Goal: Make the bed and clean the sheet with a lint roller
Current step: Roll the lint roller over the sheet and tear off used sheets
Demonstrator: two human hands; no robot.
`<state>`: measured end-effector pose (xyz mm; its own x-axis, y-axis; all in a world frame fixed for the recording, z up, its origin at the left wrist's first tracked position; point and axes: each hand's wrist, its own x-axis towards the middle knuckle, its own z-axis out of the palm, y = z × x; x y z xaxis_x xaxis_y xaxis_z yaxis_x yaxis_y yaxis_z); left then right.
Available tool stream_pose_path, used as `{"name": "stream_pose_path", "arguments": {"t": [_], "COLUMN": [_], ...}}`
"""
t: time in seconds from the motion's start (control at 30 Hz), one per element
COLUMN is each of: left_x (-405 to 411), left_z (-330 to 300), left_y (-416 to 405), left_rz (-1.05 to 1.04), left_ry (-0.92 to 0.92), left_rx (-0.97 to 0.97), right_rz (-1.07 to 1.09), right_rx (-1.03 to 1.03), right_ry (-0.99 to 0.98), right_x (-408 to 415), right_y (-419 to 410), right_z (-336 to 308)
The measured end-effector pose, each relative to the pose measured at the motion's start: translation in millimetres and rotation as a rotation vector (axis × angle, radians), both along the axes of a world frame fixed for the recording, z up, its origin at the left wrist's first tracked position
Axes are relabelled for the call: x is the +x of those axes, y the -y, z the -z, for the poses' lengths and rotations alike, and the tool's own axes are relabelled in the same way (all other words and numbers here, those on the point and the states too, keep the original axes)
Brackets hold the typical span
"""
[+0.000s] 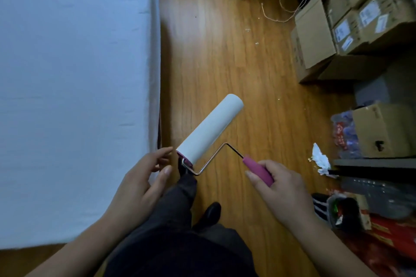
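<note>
Lint roller (210, 129) with a white paper cylinder, bent wire frame and pink plastic handle, held in the air above a wooden plank floor (220, 51) beside a bed.

Right hand (281, 189) has its grip curled around the pink handle, thumb lying along it, so the roller points up and to the left. Left hand (139, 182) has a relaxed, open grip holding nothing, its fingertips just beside the pink end cap of the cylinder; whether they touch it cannot be told. Smooth pale sheet (74, 96) covers the bed along the floor's left edge, near the roller but apart from it. Dark trousers and a black shoe (210, 212) show below the hands. Brown cardboard boxes (351, 27) stand stacked at the floor's right edge, with a crumpled white scrap (320, 159) and a loose pale cord (290, 4) lying nearby.
</note>
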<state>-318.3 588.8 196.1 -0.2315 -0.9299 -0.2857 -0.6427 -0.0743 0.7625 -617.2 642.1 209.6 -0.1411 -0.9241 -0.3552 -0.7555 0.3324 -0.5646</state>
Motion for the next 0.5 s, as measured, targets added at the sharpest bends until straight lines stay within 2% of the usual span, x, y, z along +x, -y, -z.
{"name": "stream_pose_path", "arguments": {"t": [0.13,0.27,0.5], "left_x": [0.5,-10.1,-51.7], "left_z": [10.8,15.0,-12.5], "left_y": [63.5,156.9,346.8], "left_rz": [-0.040,0.010,0.095], "left_ry": [-0.032,-0.063,-0.104], "left_rx": [-0.002,0.005,-0.108], "right_rz": [-0.052,-0.013,0.124], "right_rx": [0.008,0.032,0.087], "right_ry": [-0.045,-0.132,-0.074], "right_x": [-3.0,-9.6,-42.7], "right_y": [75.1,147.0,267.3], "right_z": [-6.1,-16.1,-26.6]}}
